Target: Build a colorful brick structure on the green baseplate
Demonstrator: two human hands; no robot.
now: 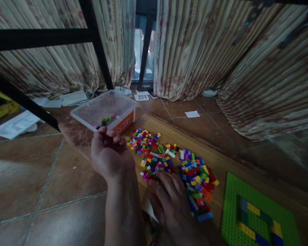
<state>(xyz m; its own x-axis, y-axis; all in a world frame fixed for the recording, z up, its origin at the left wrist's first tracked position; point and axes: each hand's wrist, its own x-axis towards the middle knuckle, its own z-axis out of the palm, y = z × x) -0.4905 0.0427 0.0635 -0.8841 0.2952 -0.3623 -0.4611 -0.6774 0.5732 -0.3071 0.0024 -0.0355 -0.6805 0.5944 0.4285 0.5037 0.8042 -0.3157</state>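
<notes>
My left hand is turned palm up with its fingers curled, at the near corner of a clear plastic box. Whatever those fingers hold, if anything, is hidden. Inside the box lie a few green, black and pink toy bricks. My right hand reaches low over the near edge of the brick piles, fingers extended and slightly bent. Just past its fingertips is a mixed pile of bricks. To its right spreads a heap of larger coloured bricks. Farther back are many tiny bricks.
The bricks lie on a wooden board. A green baseplate at right carries a square outline of bricks. A black metal frame stands at left. Papers lie on the tiled floor before striped curtains.
</notes>
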